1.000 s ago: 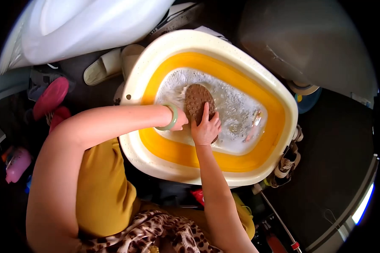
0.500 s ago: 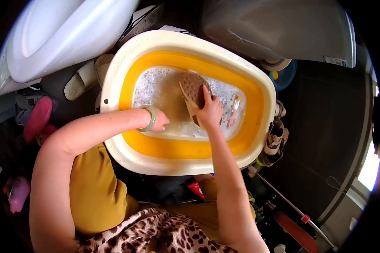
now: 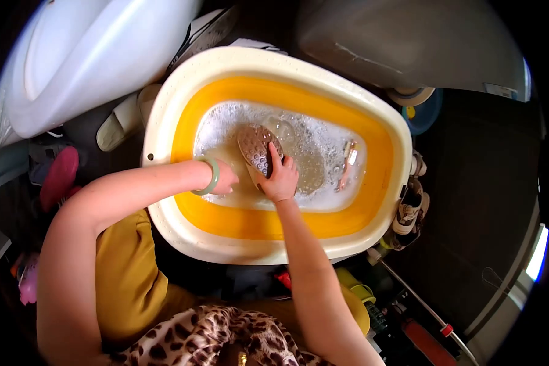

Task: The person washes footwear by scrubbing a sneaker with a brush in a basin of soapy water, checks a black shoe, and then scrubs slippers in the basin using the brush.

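Plastic basin point(image 3: 384, 240) — smooth, glossy

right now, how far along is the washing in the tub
Looks done: the tub holds cloudy, foamy water, and the shoe is in it.
In hand: the right hand grips that shoe, sole up; the left hand is beside it, its grip unclear.
Left: probably cleaning and rinsing this shoe, which sits amid suds. I can't tell whether the shoes outside count.

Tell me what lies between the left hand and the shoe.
In the head view, only cloudy water shows between the left hand and the shoe; anything beneath is hidden.
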Tool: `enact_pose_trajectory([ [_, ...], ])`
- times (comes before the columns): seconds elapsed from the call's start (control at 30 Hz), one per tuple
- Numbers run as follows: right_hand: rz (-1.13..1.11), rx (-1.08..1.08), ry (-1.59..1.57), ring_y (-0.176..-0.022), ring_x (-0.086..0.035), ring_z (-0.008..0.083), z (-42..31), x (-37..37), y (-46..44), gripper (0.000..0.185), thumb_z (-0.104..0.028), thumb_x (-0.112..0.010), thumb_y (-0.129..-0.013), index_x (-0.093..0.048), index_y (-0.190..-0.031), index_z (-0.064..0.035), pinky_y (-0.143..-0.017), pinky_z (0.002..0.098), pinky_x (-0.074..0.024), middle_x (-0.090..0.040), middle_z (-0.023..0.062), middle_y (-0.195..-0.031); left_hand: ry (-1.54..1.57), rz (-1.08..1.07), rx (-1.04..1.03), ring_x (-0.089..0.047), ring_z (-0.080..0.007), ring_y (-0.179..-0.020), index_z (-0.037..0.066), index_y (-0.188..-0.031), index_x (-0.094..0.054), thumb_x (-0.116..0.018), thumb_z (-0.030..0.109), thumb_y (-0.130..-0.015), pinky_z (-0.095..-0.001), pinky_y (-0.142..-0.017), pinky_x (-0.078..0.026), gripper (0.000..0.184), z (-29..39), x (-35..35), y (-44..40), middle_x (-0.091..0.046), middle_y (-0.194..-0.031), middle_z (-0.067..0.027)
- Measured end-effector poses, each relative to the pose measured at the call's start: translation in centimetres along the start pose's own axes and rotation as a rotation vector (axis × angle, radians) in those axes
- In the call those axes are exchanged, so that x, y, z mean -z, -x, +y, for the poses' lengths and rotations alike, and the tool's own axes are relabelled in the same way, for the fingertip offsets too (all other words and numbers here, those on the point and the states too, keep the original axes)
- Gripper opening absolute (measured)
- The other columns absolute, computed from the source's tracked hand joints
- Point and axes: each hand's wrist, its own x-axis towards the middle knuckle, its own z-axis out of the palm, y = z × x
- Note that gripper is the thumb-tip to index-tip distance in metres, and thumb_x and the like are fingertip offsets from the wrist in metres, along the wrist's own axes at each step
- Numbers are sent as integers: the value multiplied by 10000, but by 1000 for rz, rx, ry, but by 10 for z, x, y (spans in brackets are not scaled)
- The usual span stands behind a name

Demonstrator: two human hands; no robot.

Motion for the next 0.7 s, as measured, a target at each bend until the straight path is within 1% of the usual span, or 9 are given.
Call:
enact_pose_trajectory([
  [0.07, -309, -37, -508, -1004, -537, 373, 34, 21, -29, 893, -299, -775, -586, -370, -1381, -321, -919, 405, -427, -503, 180, -1104, 3, 78, -22, -537, -322, -1104, 122, -1279, -499, -476, 297, -901, -416, -953, -412, 417, -1, -4, -3, -573, -1195, -144],
  [0.13, -330, 15, -786, -988, -540, 361, 66, 30, -51, 901, -284, -786, -574, -384, -1380, -290, -904, 427, -430, -508, 187, -1080, 88, 192, -53, -529, -324, -1117, 116, -1292, -487, -475, 296, -903, -414, -960, -409, 429, 1, -5, -9, -564, -1213, -144],
  [0.2, -164, -105, -243, -973, -535, 365, 43, 85, -38, 898, -305, -771, -597, -363, -1395, -251, -868, 441, -439, -504, 212, -1087, 106, 117, -30, -519, -322, -1134, 109, -1313, -468, -468, 292, -907, -409, -969, -404, 446, 8, -3, -3, -550, -1238, -144],
  [0.23, -168, -98, -243, -973, -535, 365, 41, 83, -33, 898, -305, -771, -597, -363, -1395, -251, -868, 441, -439, -504, 212, -1087, 107, 121, -58, -524, -324, -1126, 103, -1309, -469, -466, 294, -907, -413, -965, -408, 445, 5, -5, -3, -555, -1230, -147],
  [0.3, 112, -115, 12, -969, -521, 386, 41, 73, -24, 885, -332, -748, -624, -343, -1405, -238, -842, 460, -439, -497, 234, -1090, 64, 97, -66, -543, -331, -1094, 93, -1293, -479, -460, 296, -905, -429, -945, -421, 438, -1, -5, -4, -568, -1201, -151],
  [0.47, 348, -92, 277, -996, -501, 399, 19, -12, 2, 850, -371, -708, -651, -336, -1407, -262, -848, 489, -412, -491, 235, -1111, 83, 84, -35, -554, -332, -1071, 98, -1258, -507, -459, 293, -903, -437, -936, -426, 408, -6, -9, -13, -575, -1185, -147],
  [0.5, 365, -110, 253, -1006, -498, 398, 17, -17, 1, 848, -365, -707, -650, -336, -1407, -270, -855, 491, -408, -487, 233, -1124, 131, 143, -40, -555, -331, -1069, 100, -1246, -516, -461, 288, -902, -437, -936, -425, 396, -6, -10, -12, -577, -1183, -145],
  [0.67, 358, -97, 177, -1000, -503, 398, 39, -7, -16, 895, -340, -744, -625, -324, -1413, -282, -862, 479, -411, -474, 227, -1159, 73, 13, -13, -552, -331, -1074, 108, -1246, -519, -468, 282, -900, -435, -934, -426, 391, 5, 1, -9, -575, -1187, -142],
  [0.7, 131, -142, -22, -1010, -507, 397, 47, 8, -23, 917, -333, -760, -613, -322, -1416, -277, -868, 470, -413, -469, 224, -1175, 16, -27, -20, -548, -331, -1082, 109, -1253, -515, -471, 279, -899, -433, -936, -426, 395, 6, -1, -9, -573, -1192, -142],
])
